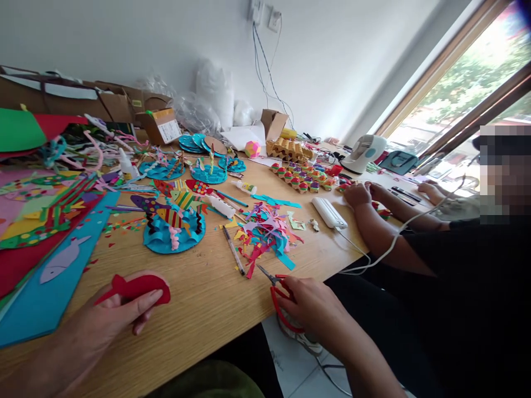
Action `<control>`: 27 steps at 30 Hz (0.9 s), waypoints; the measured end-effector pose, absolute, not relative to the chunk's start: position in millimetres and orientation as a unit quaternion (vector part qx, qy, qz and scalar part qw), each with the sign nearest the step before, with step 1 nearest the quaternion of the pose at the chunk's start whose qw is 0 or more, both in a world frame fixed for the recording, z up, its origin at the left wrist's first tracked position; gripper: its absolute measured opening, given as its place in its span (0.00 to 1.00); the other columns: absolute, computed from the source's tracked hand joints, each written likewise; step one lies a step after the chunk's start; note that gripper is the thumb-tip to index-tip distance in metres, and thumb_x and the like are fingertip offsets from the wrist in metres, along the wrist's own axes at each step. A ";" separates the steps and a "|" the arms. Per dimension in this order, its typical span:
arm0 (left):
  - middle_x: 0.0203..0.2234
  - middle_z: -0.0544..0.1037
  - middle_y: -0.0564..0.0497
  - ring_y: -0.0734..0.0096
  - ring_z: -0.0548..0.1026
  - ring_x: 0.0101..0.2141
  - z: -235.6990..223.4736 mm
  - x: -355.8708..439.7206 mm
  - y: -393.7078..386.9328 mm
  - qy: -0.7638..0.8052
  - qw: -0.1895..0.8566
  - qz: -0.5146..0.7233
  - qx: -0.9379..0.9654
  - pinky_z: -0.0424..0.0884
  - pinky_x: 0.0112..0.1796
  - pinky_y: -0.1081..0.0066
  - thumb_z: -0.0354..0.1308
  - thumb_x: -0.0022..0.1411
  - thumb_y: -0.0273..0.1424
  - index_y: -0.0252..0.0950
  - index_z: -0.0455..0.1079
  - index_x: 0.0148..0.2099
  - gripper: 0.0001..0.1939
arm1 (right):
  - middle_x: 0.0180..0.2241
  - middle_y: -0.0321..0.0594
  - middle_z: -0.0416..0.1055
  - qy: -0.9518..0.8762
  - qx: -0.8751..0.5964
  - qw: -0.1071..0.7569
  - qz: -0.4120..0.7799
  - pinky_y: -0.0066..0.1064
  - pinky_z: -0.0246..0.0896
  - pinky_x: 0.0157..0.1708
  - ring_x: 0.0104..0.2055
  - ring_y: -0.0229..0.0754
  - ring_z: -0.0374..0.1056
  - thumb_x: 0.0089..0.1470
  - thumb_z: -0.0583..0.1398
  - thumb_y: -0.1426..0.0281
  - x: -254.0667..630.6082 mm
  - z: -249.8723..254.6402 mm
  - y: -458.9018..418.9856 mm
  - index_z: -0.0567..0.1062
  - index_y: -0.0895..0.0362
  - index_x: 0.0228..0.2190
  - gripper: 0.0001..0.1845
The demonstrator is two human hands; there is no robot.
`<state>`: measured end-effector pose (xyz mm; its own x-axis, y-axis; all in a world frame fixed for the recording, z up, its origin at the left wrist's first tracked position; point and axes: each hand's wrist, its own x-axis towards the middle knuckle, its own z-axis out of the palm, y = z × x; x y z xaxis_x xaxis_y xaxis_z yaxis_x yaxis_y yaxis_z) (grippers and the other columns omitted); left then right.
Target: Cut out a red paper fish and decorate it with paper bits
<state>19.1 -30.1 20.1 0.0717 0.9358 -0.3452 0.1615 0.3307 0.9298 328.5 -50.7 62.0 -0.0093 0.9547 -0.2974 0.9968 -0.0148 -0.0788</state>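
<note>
My left hand [124, 312] pinches a red paper fish cutout [141, 290] between thumb and fingers, above the near left of the table. In my right hand [309, 301] is a pair of scissors [276, 284] with red handles, held over the table's front edge. Their grey blades point away to the left, toward a heap of colourful paper scraps [267, 229]. A pen [233, 251] lies beside the heap. Behind my left hand stands a blue round paper base [166, 240] carrying patterned paper fish. A pale purple fish cutout [64, 260] lies on blue sheets [83, 243] at the left.
A white power bank [329, 213] with a cable lies right of the scraps. Glue bottles [222, 206], more blue bases [209, 172] and painted egg-carton pieces [305, 179] stand further back. To the right sits another person, whose hands [359, 193] are over the table.
</note>
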 end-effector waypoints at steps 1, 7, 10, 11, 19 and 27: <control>0.14 0.71 0.55 0.74 0.64 0.17 17.7 15.4 -28.4 0.582 0.569 0.337 0.474 0.62 0.19 0.77 0.67 0.43 0.46 0.38 0.70 0.20 0.17 | 0.26 0.49 0.77 0.692 0.704 0.101 -0.126 0.30 0.44 0.23 0.28 0.47 0.71 0.56 0.54 0.67 333.7 62.8 -49.7 0.76 0.59 0.28 0.13; 0.15 0.70 0.53 0.74 0.65 0.18 13.9 6.6 -21.6 0.556 0.574 0.319 0.510 0.64 0.20 0.76 0.64 0.47 0.48 0.38 0.69 0.18 0.20 | 0.27 0.49 0.77 0.694 0.694 0.163 -0.104 0.29 0.45 0.20 0.27 0.45 0.73 0.51 0.57 0.72 346.8 61.8 -38.4 0.78 0.61 0.27 0.10; 0.16 0.71 0.54 0.73 0.65 0.19 20.5 13.1 -21.2 0.569 0.569 0.337 0.489 0.64 0.20 0.76 0.66 0.45 0.47 0.38 0.70 0.21 0.19 | 0.27 0.50 0.78 0.699 0.685 0.179 -0.103 0.28 0.47 0.20 0.28 0.45 0.74 0.51 0.57 0.72 347.0 63.1 -27.6 0.79 0.61 0.27 0.11; 0.16 0.71 0.54 0.73 0.65 0.20 23.4 16.1 -21.1 0.570 0.572 0.344 0.478 0.63 0.20 0.76 0.66 0.43 0.47 0.37 0.70 0.23 0.18 | 0.27 0.51 0.78 0.699 0.683 0.188 -0.104 0.29 0.48 0.20 0.28 0.46 0.74 0.52 0.56 0.71 346.8 64.0 -23.4 0.80 0.61 0.27 0.12; 0.18 0.71 0.55 0.74 0.66 0.22 27.2 28.4 -13.7 0.555 0.621 0.363 0.418 0.61 0.21 0.77 0.65 0.44 0.43 0.35 0.68 0.27 0.17 | 0.36 0.62 0.77 0.695 0.674 0.240 -0.074 0.36 0.60 0.30 0.39 0.61 0.75 0.58 0.52 0.68 343.2 68.7 6.0 0.81 0.65 0.33 0.19; 0.15 0.70 0.56 0.77 0.63 0.19 25.0 28.7 -9.9 0.574 0.626 0.364 0.383 0.58 0.20 0.77 0.66 0.43 0.44 0.34 0.68 0.27 0.19 | 0.35 0.53 0.78 0.703 0.673 0.219 -0.065 0.37 0.59 0.31 0.39 0.59 0.74 0.58 0.55 0.68 349.4 68.0 14.3 0.79 0.59 0.32 0.13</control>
<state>28.7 -9.9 25.0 0.0755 0.8946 -0.4404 -0.0154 0.4426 0.8966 349.4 14.3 68.0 0.0030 0.9186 -0.3952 0.9754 0.0845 0.2038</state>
